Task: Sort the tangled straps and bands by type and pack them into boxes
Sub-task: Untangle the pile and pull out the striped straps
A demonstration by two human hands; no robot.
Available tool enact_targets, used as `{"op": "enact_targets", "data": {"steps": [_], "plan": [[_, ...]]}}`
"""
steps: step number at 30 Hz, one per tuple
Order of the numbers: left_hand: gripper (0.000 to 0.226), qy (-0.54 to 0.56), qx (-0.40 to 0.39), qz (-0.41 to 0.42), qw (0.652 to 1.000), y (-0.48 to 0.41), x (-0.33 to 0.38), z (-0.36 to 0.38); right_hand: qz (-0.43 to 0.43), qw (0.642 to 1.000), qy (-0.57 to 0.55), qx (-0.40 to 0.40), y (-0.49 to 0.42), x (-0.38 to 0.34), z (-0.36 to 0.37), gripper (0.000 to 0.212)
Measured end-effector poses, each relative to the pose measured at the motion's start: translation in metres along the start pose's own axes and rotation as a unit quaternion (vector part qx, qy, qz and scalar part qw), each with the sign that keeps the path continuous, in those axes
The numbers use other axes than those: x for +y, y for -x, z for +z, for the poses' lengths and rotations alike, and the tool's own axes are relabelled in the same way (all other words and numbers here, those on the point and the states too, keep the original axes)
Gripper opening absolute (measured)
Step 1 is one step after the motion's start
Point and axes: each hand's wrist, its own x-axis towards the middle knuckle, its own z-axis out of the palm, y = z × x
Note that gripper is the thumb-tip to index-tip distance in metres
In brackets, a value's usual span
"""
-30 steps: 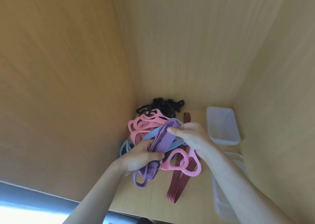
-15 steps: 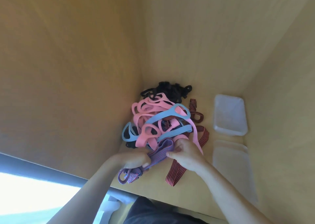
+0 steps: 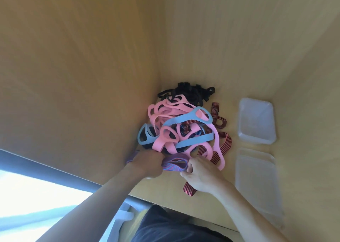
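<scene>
observer: grip on the purple striped woven elastic band (image 3: 175, 163) is two-handed. the person's left hand (image 3: 149, 163) is clenched round one end of it, and the right hand (image 3: 200, 175) pinches the looped end between thumb and curled fingers, so the band spans the short gap between them.

colleague: where does it sit against the heap?

observer: at the near edge. just beyond the grip lies the tangle of pink flat rubbery straps (image 3: 165, 136), blue rubbery straps (image 3: 184, 120) and red-and-black striped elastic bands (image 3: 223, 144), with black straps (image 3: 191, 92) on its far side. one pink loop ends right beside the right hand. whether the purple band is snagged under the heap cannot be told.

colleague: how would it handle?

observer: likely light, limp and stretchy, and not slippery. pulled hard, it would probably stretch rather than come free, and drag its neighbours along. holding it near both ends, as now, looks sound. folded flat, it should suit the clear plastic boxes (image 3: 256, 121), which sit well to the right of the grip.
</scene>
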Motion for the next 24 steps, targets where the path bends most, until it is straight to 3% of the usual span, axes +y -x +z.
{"op": "enact_targets", "data": {"steps": [11,18,24], "plan": [[0.026,-0.044,0.065,-0.006,0.997,-0.033,-0.004,-0.011,0.006,0.996,-0.004,0.085,-0.034,0.007,-0.005,0.051],[0.043,-0.087,0.108,-0.001,0.990,-0.015,0.002,0.010,-0.012,0.993,0.081,0.085,-0.028,0.019,0.002,0.041],[0.052,-0.031,0.147,0.036,0.988,0.009,-0.003,0.022,-0.008,0.993,0.100,0.062,-0.006,0.012,0.016,0.028]]}}
